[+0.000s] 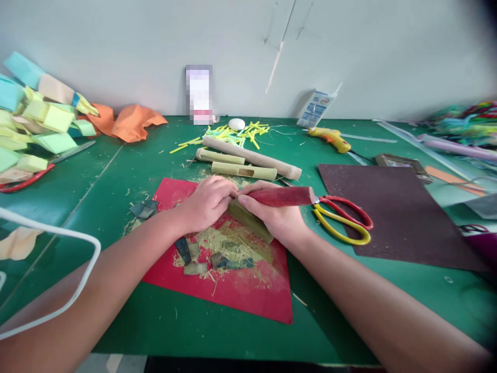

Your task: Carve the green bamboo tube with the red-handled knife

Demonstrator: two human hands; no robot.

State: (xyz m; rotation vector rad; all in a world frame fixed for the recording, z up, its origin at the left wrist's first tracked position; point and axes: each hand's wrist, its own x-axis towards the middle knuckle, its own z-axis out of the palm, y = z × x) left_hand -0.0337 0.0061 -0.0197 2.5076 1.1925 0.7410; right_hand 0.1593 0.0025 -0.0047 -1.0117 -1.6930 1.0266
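A greenish bamboo tube [251, 221] lies slanted over a red sheet [267, 298]. My left hand [212, 203] is closed on the tube's far left end, fingers curled down. Gripped in my right hand [278, 213] is a tool with a red wooden handle [285, 196]; its working end is hidden near my left fingertips. The right palm rests against the tube. Dark bamboo chips [190, 251] and pale shavings [236, 243] litter the red sheet. Just beyond the hands lie a notched bamboo piece [229, 169] and a long bamboo stick [252, 156].
Scissors with red and yellow handles [344, 223] lie right of my right hand, partly on a dark brown sheet [392, 217]. Behind are yellow strips [254, 132], a white egg-shaped object [236, 124] and a yellow glue gun [330, 140]. Folded paper [50, 116] heaps up at left.
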